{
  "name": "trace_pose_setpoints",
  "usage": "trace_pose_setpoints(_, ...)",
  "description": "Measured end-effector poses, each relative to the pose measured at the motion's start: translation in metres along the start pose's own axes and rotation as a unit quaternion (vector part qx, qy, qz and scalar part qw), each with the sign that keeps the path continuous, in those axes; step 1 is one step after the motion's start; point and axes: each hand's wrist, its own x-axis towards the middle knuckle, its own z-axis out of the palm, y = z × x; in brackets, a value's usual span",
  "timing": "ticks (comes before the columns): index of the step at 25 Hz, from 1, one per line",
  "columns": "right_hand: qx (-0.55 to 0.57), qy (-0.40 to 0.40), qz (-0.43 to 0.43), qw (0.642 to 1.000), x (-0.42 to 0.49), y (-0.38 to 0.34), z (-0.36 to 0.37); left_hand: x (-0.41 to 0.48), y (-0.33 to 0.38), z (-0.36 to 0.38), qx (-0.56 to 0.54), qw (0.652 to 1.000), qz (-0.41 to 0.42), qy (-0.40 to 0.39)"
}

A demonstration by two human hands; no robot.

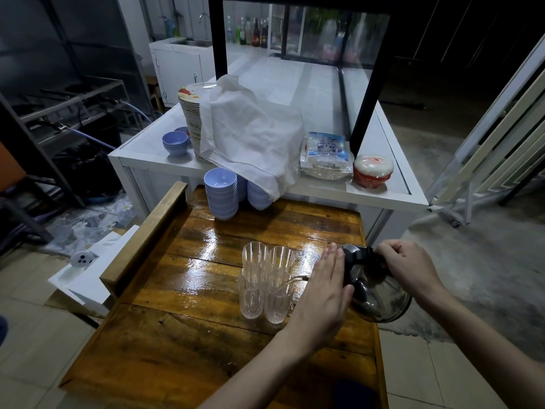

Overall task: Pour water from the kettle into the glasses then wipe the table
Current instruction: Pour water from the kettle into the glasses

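Several clear ribbed glasses (265,284) stand clustered on the wet wooden table (188,329). A steel kettle (380,299) is tilted to the left above the table's right edge, and a thin stream of water runs from its spout into the near right glass (277,299). My right hand (408,268) grips the kettle's black handle. My left hand (323,287) lies flat with its fingers together against the kettle's lid and side. A white cloth (250,137) is draped over a stack of plates on the white counter behind.
Stacks of blue bowls (221,193) stand at the table's far edge. On the white counter (389,199) are a plate stack (190,113), a packet of bags (327,156) and a red-and-white lidded container (373,171). A raised wooden rail (147,231) runs along the table's left side.
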Motion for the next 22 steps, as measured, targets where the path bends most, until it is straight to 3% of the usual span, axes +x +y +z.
trace_pose_setpoints(10, 0.166, 0.043, 0.137, 0.976, -0.003, 0.022, 0.009, 0.016, 0.006, -0.008, 0.058, 0.998, 0.028, -0.015)
trace_pose_setpoints(22, 0.126, 0.013, 0.044, 0.991, 0.022, -0.017, 0.024, 0.010, -0.012, -0.028, 0.034, 0.997, -0.004, 0.072)
